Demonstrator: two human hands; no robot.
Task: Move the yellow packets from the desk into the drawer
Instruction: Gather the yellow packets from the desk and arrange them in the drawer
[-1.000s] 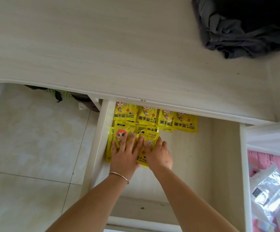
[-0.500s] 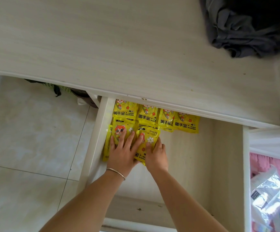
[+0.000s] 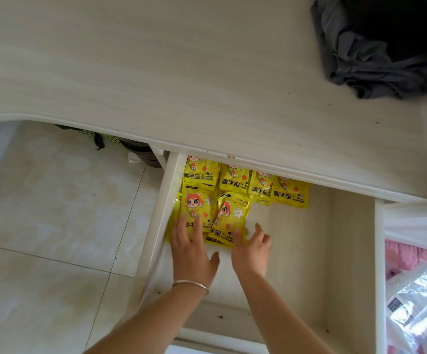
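Note:
Several yellow hand-warmer packets lie in the pulled-out drawer, packed into its far left corner in two rows. My left hand, with a bracelet on the wrist, hovers with straight fingers over the near edge of the front left packet. My right hand has relaxed fingers at the near edge of the front right packet. Neither hand grips anything. No yellow packet shows on the pale wooden desk.
A dark grey bundle of cloth lies on the desk's far right. Right of the drawer is a container with pink fabric and a clear plastic bag. Tiled floor lies to the left, with a green basket under the desk.
Both hands have drawn back toward me, off the front packets they were pressing flat. The packets stay in the drawer, and the view has shifted slightly.

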